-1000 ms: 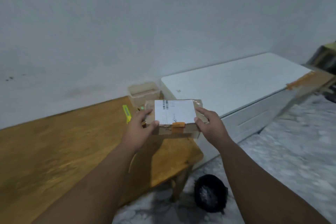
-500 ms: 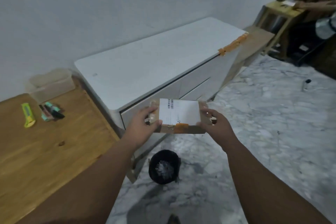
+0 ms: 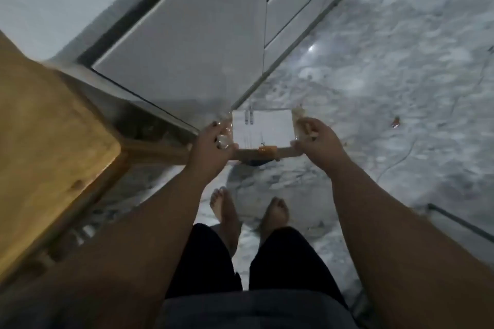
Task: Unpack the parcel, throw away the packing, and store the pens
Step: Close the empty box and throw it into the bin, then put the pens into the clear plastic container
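Observation:
A small brown cardboard box (image 3: 263, 132) with a white shipping label on top and a strip of orange tape at its near edge is held level over the floor. My left hand (image 3: 211, 148) grips its left end and my right hand (image 3: 316, 139) grips its right end. A dark rounded thing (image 3: 255, 162), only a sliver of it showing, lies directly under the box; the rest is hidden. No pens are in view.
The wooden table (image 3: 40, 147) fills the left side, with its leg (image 3: 157, 152) reaching toward the box. A white cabinet with drawers (image 3: 203, 43) stands behind. My bare feet (image 3: 248, 214) stand on the marble floor (image 3: 395, 88). A thin cable (image 3: 401, 157) lies at right.
The view has tipped sharply down, from the room to the floor and my feet. The box, still held in both hands, has come away from the table to a spot over the floor beside the cabinet.

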